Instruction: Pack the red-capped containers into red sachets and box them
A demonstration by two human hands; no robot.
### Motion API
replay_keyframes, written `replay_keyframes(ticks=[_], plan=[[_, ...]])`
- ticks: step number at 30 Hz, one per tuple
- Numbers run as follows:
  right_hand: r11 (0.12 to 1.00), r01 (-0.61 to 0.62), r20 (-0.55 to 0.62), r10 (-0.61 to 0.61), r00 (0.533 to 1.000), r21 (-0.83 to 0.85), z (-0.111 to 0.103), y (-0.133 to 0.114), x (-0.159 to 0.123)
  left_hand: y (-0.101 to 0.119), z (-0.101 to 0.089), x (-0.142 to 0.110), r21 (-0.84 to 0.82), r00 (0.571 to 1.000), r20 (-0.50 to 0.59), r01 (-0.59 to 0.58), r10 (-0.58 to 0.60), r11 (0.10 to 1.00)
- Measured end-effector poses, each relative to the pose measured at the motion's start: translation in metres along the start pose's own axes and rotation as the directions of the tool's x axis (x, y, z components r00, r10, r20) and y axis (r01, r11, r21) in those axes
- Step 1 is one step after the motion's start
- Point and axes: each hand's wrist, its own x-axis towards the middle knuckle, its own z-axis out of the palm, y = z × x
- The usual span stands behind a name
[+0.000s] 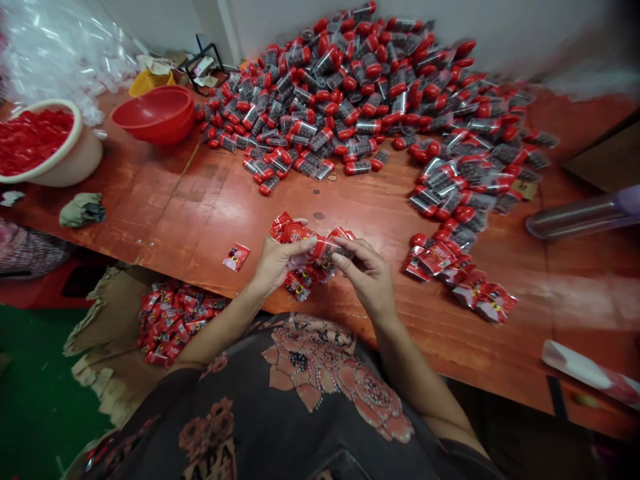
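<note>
In the head view, my left hand (276, 261) and my right hand (369, 275) meet above the front of the table. Between their fingertips is a small clear plastic tube (326, 249) with dark contents and red on it; finer detail is too blurred to tell. Both hands have their fingers closed on it. Red printed packets (299, 283) lie beneath and around the fingers, partly hidden by them. One flat red packet (236, 257) lies apart, left of my left hand. To the right of my right hand is a cluster of red packets (483, 293).
A large heap of red-capped clear tubes (345, 87) covers the table's back. At left stand a red bowl (155, 113) and a white bucket (75, 157) of red pieces. A cardboard box (107, 360) with red packets sits below the edge. A long clear cylinder (575, 217) lies right.
</note>
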Motion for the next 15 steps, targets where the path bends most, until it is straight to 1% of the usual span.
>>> replay_keyframes(ticks=[3, 6, 9, 11, 15], plan=[[1.000, -0.019, -0.047, 0.020, 0.999, 0.018, 0.004, 0.004, -0.004, -0.002, -0.002, 0.000, -0.025, 0.999, 0.021, 0.029, -0.028, 0.999], [0.993, -0.090, -0.006, 0.091, 0.996, 0.081, 0.005, 0.008, -0.006, -0.005, -0.002, -0.001, -0.049, 0.999, 0.033, 0.010, -0.009, 0.999], [0.991, -0.093, 0.027, 0.091, 0.996, 0.092, 0.007, 0.010, -0.009, -0.009, -0.001, -0.003, -0.060, 0.999, 0.038, -0.022, 0.025, 0.998], [0.990, -0.092, 0.006, 0.092, 0.996, 0.105, 0.011, 0.012, -0.013, -0.011, 0.000, -0.004, -0.050, 0.998, 0.058, -0.032, 0.035, 0.998], [0.980, -0.114, -0.073, 0.127, 0.989, 0.164, 0.022, 0.016, -0.021, -0.013, -0.001, -0.005, -0.026, 0.996, 0.091, -0.020, 0.022, 0.999]])
